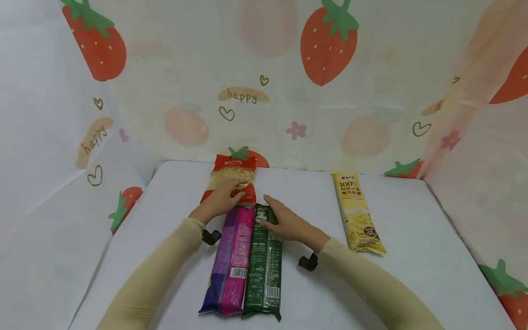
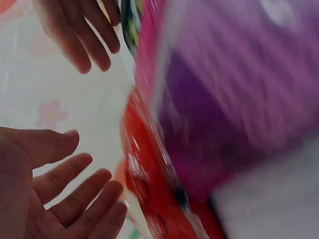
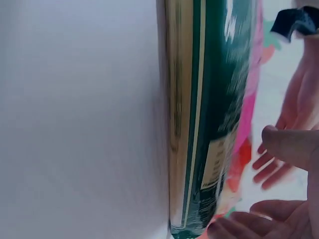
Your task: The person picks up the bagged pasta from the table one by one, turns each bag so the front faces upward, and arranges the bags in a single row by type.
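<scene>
My left hand [image 1: 220, 200] is over the near part of a red bag of pasta [image 1: 232, 175] with a clear window, its fingers loosely spread and holding nothing. Just below it lies a long purple and pink packet [image 1: 236, 261]. Beside that packet, edge to edge, is a dark green spaghetti packet [image 1: 261, 270]. My right hand [image 1: 288, 223] hovers about the far end of the green packet, thumb apart from the fingers. In the right wrist view the green packet [image 3: 214, 99] stretches past the relaxed right fingers. The left wrist view shows both hands apart from the purple packet [image 2: 214, 99].
A yellow pasta packet [image 1: 357, 211] lies farther right on the white table [image 1: 313, 197]. Cloth walls printed with strawberries [image 1: 328, 46] enclose the back and both sides. A dark wrist camera [image 1: 308, 262] sits under the right wrist.
</scene>
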